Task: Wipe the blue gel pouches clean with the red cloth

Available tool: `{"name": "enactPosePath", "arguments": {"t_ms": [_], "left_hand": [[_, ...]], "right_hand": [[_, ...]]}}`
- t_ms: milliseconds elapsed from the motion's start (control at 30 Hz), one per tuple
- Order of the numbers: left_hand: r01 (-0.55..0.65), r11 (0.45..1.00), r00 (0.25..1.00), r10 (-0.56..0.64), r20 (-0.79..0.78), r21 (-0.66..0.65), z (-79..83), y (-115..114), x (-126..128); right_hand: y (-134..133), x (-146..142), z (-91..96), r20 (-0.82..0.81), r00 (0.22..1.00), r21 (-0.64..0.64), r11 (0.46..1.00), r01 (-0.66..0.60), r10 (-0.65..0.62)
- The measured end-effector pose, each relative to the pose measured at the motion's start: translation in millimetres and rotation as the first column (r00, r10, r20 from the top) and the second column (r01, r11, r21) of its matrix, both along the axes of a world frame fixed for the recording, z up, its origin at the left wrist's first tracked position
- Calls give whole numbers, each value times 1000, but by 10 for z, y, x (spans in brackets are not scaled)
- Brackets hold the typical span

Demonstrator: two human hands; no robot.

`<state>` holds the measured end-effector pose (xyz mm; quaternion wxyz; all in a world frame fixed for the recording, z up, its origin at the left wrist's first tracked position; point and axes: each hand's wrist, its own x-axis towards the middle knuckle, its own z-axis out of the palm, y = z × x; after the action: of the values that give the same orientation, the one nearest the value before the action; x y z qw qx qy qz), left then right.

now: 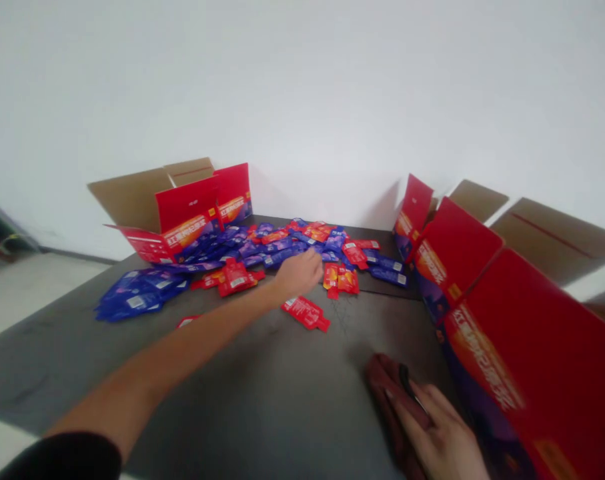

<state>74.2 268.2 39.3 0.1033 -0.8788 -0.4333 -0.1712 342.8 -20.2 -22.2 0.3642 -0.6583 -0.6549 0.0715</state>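
Observation:
My left hand (299,270) reaches out to the near edge of a loose pile of blue pouches (277,257) and red pouches. Its fingers are curled together, and whatever is between them is hidden. Just below that hand, a single red spouted pouch (306,313) lies flat on the table. Several red-orange pouches (341,280) lie right beside the fingers. At the lower right, my right hand (445,430) grips a dark red, cloth-like item (389,383) against the tabletop. A small black strip (405,381) shows at its fingers.
Open red-and-blue cartons (487,347) line the right side of the dark table (282,400). More open cartons (187,220) stand at the back left with flaps spread. Flat blue packets (137,293) are stacked at the left edge. Behind is a white wall (302,100).

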Motion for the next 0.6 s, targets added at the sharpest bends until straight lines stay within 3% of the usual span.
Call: {"name": "enactPosePath", "arguments": {"t_ms": [100, 200, 300, 433, 600], "left_hand": [[128, 990, 990, -131, -45, -67, -168, -328, 297], [85, 990, 993, -94, -75, -115, -302, -298, 502], [-50, 992, 997, 44, -60, -117, -304, -3, 610], [-210, 973, 978, 210, -9, -97, -187, 460, 631], [-252, 959, 968, 251, -23, -134, -144, 907, 624]], "right_hand": [[23, -89, 94, -58, 998, -48, 999, 26, -29], [23, -147, 141, -61, 997, -58, 998, 39, -42], [13, -175, 158, -70, 997, -73, 997, 34, -39], [19, -178, 137, -63, 997, -56, 997, 47, -50], [68, -109, -8, -27, 999, -58, 998, 35, -37]]}}
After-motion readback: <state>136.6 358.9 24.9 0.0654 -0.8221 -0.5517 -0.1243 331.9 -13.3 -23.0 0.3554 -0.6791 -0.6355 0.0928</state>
